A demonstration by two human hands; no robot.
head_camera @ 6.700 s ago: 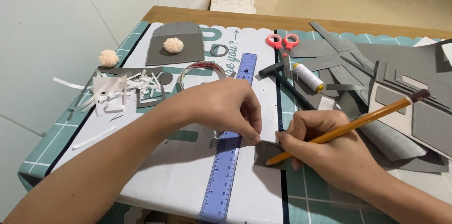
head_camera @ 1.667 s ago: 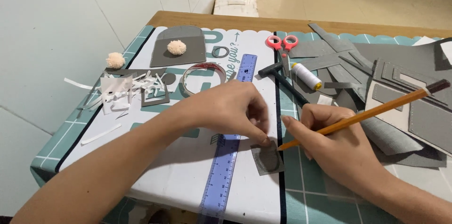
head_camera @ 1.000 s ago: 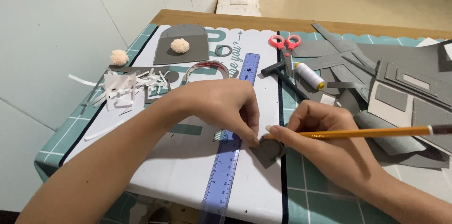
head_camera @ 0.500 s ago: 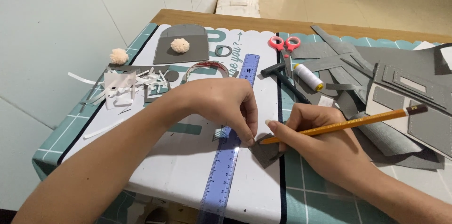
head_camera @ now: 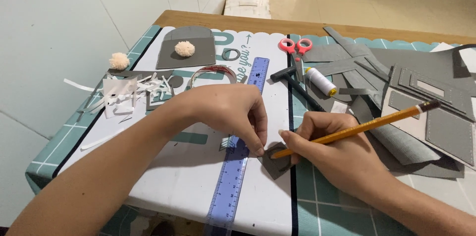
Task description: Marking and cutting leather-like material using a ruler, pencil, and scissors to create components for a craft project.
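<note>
My left hand [head_camera: 228, 114] reaches across a blue ruler [head_camera: 232, 176] and presses its fingertips onto a small grey piece of material [head_camera: 273, 164] lying on the white board [head_camera: 183, 186]. My right hand [head_camera: 337, 154] grips a yellow pencil [head_camera: 367, 126] with a dark end, its tip resting on that grey piece right beside my left fingertips. Part of the grey piece is hidden under both hands.
Red-handled scissors [head_camera: 295, 47], a small black hammer [head_camera: 293, 83] and a spool of white thread [head_camera: 320, 80] lie behind my hands. Grey cut pieces [head_camera: 426, 102] are piled at the right. Two pom-poms [head_camera: 119, 60], paper scraps [head_camera: 124, 94] and a tape roll [head_camera: 210, 73] sit at left.
The pencil has swung between flat and tilted while its tip stayed on the grey piece. My left hand has kept pressing the piece by the ruler.
</note>
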